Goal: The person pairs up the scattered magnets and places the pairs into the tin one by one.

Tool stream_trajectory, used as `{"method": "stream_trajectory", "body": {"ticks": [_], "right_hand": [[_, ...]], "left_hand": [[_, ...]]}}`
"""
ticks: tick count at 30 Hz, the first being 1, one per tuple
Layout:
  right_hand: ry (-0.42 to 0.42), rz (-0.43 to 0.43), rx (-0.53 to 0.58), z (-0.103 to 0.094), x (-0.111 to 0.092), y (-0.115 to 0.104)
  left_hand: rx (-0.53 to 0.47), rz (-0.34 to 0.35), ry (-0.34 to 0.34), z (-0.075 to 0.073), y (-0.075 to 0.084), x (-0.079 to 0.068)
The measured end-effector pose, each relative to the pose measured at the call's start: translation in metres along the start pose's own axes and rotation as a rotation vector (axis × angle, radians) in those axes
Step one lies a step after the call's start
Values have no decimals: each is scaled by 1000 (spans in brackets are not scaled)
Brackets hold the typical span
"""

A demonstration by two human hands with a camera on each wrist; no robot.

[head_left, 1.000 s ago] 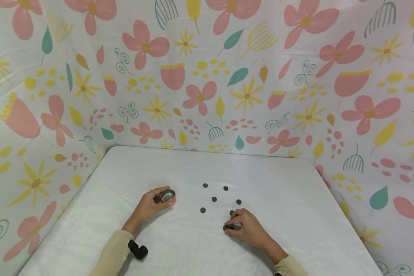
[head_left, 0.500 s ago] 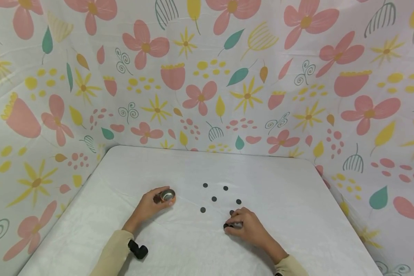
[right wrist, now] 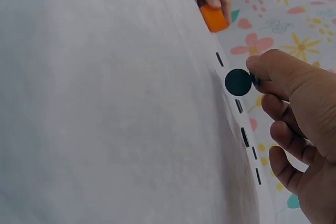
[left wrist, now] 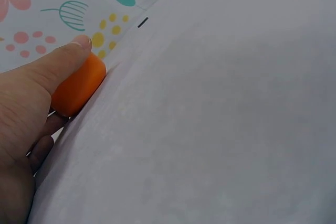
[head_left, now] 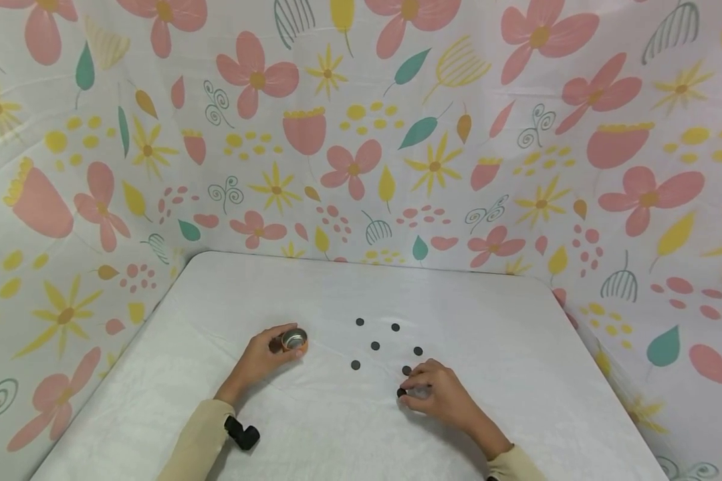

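Note:
My left hand [head_left: 267, 353] holds a small round orange container [head_left: 295, 341] with a shiny metal inside, its opening facing up. In the left wrist view, the thumb lies along the orange side [left wrist: 81, 85] and the other fingers are partly hidden behind it. With thumb and forefinger my right hand [head_left: 442, 394] pinches a small black disc [right wrist: 255, 79], seen nearly edge-on. A second black disc [right wrist: 238, 82], its round face toward the camera, sits right at those fingertips. Several more black discs [head_left: 376, 346] lie flat beyond the right hand, the nearest one [head_left: 406, 370] beside its forefinger.
A white cloth covers the table [head_left: 313, 427]. Flower-printed fabric [head_left: 361, 167] hangs behind and along both sides. A black device [head_left: 242, 433] is strapped at the left sleeve's cuff.
My right hand has shifted slightly to the right, and the black disc at its fingertips has moved with it. The left hand and the orange container stay in place.

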State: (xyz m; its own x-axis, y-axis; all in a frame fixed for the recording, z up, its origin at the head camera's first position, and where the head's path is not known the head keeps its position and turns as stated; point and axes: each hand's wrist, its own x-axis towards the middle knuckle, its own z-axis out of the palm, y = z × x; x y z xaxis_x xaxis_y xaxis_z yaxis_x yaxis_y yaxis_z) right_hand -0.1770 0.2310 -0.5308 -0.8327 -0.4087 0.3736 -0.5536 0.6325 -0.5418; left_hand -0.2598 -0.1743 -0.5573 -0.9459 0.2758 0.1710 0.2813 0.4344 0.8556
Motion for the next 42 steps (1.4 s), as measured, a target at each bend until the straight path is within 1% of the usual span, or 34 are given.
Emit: {"method": "stream_trajectory", "body": {"ticks": [8, 13, 16, 18, 23, 25, 29, 32, 35, 38, 42], "right_hand": [[-3, -25, 18, -1, -2, 5], [-28, -13, 44, -4, 1, 5], [-44, -30, 63, -6, 4, 5], [-43, -50, 90, -7, 8, 6], [-32, -147, 156, -8, 19, 8], [-45, -163, 177, -8, 25, 8], [-88, -143, 229, -8, 39, 5], [-123, -135, 280, -9, 54, 3], [-169, -114, 314, -9, 73, 1], [-226, -77, 332, -6, 94, -3], [-294, -82, 345, 5, 123, -7]], "left_hand": [[5, 4, 0, 0, 0, 1], [-3, -9, 6, 1, 3, 0], [-3, -20, 8, 1, 4, -1], [2, -26, 6, 0, 5, -1], [3, -32, 10, 0, 5, 0], [-5, -30, 12, 1, 5, 0], [2, -29, 15, 1, 4, 0], [11, -32, 15, 1, 2, 0], [6, -26, 14, 1, 3, 0], [-14, -20, 14, 0, 3, 1], [-26, -9, 7, -1, 3, 2]]}}
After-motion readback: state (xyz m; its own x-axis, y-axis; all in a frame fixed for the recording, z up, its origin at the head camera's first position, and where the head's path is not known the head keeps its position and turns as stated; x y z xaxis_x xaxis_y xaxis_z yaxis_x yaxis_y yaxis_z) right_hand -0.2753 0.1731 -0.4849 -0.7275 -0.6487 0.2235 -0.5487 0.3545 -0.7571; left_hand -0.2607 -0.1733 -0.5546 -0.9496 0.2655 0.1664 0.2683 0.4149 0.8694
